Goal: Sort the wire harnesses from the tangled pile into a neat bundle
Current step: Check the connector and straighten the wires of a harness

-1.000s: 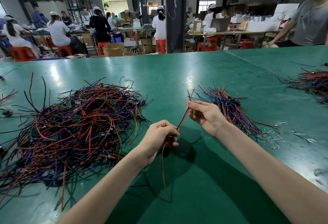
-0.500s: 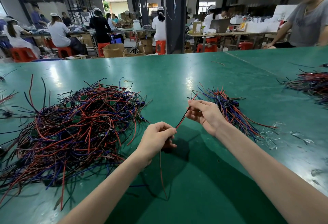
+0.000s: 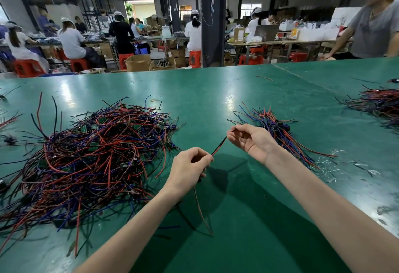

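Left hand (image 3: 190, 167): fingers curled, pinching a red-and-black wire harness (image 3: 219, 145); its loose tail trails down below the fist. Right hand (image 3: 250, 141): thumb and fingers pinch the harness's upper end. The harness runs straight between the two hands, above the green surface (image 3: 216, 100). Tangled pile (image 3: 92, 154) lies left of the harness. Sorted bundle (image 3: 278, 129) lies just right of it, partly behind the right hand. Another wire heap (image 3: 380, 102) lies far right of the harness.

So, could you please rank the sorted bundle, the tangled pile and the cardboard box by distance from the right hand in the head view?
1. The sorted bundle, just behind the right hand.
2. The tangled pile, across on the left.
3. The cardboard box, on the floor beyond the table.
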Action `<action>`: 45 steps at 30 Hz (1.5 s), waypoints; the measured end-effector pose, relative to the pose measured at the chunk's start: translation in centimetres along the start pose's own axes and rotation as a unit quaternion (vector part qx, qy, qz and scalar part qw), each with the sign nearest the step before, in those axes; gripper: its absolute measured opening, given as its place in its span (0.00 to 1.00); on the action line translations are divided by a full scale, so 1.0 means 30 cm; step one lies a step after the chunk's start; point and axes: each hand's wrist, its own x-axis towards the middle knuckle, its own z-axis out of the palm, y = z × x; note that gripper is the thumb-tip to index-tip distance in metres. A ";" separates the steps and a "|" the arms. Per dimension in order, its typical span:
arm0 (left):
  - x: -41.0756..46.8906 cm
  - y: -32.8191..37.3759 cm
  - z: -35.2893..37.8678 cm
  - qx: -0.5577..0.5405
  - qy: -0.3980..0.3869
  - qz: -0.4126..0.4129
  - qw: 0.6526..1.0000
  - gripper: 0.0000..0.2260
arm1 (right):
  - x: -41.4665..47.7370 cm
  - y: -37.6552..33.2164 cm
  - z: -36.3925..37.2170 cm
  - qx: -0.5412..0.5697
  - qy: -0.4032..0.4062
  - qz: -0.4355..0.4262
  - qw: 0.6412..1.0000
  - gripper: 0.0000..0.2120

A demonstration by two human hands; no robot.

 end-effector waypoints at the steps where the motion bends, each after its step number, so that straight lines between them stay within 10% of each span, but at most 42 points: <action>1: 0.001 -0.003 -0.001 0.001 0.001 0.001 1.000 0.06 | 0.002 0.001 -0.002 0.009 -0.004 0.007 1.000 0.11; 10: 0.010 -0.021 -0.007 0.025 -0.005 0.025 0.999 0.06 | 0.028 0.029 -0.034 -0.232 0.063 -0.192 0.951 0.08; 14: 0.014 -0.026 -0.003 0.036 -0.003 0.029 0.999 0.08 | 0.028 0.046 -0.056 -0.544 0.081 -0.425 0.719 0.07; 16: 0.011 -0.029 -0.004 0.052 -0.002 0.036 0.998 0.08 | 0.024 0.052 -0.052 -0.565 0.085 -0.469 0.673 0.06; 21: 0.019 -0.026 -0.020 0.045 -0.001 0.048 0.998 0.06 | 0.013 0.013 -0.013 -0.125 0.075 -0.161 0.976 0.08; 29: 0.018 -0.031 -0.018 0.036 -0.022 0.046 0.998 0.07 | 0.009 -0.004 -0.017 0.148 0.045 0.081 0.985 0.08; 34: 0.008 -0.027 -0.019 0.038 -0.030 0.048 0.998 0.07 | 0.013 0.003 -0.013 -0.005 0.066 -0.060 0.996 0.07; 39: 0.000 -0.004 -0.018 0.006 -0.043 0.053 0.998 0.07 | 0.031 0.014 -0.054 -0.318 0.076 -0.322 0.888 0.08; 43: -0.006 0.006 -0.013 0.003 -0.055 0.050 0.997 0.08 | 0.046 0.025 -0.094 -0.574 0.068 -0.553 0.600 0.07; 45: -0.008 0.010 -0.015 -0.001 -0.055 0.046 0.997 0.07 | 0.039 0.032 -0.080 -0.540 0.083 -0.517 0.659 0.08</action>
